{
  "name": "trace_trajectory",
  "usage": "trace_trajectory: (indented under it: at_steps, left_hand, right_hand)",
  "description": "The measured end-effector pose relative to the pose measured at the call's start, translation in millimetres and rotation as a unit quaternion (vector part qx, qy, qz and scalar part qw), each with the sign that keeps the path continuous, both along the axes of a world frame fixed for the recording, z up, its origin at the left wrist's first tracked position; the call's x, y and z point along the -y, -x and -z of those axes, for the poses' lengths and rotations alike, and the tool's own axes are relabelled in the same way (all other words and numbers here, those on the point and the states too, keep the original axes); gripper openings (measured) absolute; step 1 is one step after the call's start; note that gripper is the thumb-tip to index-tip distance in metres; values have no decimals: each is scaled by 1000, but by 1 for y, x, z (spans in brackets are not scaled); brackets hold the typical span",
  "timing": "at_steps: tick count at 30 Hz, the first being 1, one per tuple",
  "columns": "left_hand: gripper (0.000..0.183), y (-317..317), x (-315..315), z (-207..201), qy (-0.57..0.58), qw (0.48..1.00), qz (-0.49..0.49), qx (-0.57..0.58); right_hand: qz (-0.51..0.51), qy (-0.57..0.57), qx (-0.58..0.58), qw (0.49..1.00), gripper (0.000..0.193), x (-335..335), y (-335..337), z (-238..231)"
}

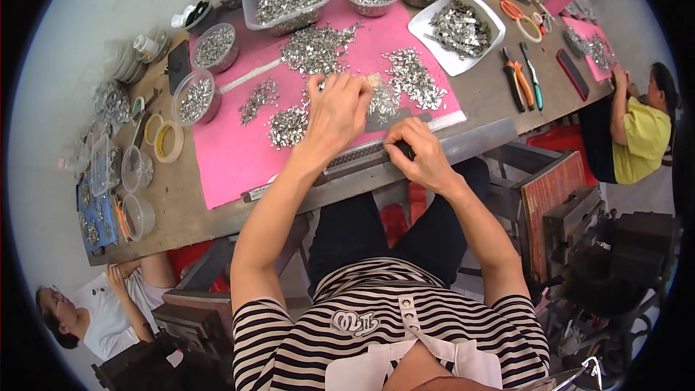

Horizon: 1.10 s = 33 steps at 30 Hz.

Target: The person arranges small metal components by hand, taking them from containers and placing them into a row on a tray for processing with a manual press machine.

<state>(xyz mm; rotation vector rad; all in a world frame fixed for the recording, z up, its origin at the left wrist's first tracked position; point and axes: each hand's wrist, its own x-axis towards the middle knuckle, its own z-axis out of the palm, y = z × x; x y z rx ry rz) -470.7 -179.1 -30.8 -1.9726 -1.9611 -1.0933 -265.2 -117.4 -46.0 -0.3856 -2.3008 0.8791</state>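
Note:
My left hand [339,110] is over the pink mat [232,156], fingers bent and drawn together at the near edge of a large pile of small silvery metal pieces [318,47]. What its fingertips hold, if anything, is too small to make out. By the bench's front edge, my right hand [420,150] is closed around a small black object [405,149], mostly hidden by the fingers. Between the hands lies a dark textured metal strip [355,158]. Thin clear-looking slivers [385,101] and another pile of metal pieces [414,80] lie beyond my right hand.
Clear tubs [286,3] of metal parts line the back. A white tray [463,29] of metal strips, orange-handled pliers [518,83], scissors [523,18] and a phone [572,74] are on the right. Tape rolls [169,141] lie left. Two people sit at either side.

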Motion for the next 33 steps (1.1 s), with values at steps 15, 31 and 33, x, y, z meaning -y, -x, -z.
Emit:
trace_trajectory:
  at_steps: [15,31,33]
  left_hand:
    - [13,-45,82,16,41,998,-12,45]
    - [16,-51,82,30,7,995,-31,90]
    - [17,-54,83,33,-7,996,-36,77]
  right_hand:
    - [-45,-93,11,995,16,6,6,3]
    - [7,49,-22,999,9,7,4,12]
    - [7,60,-35,998,9,7,4,13]
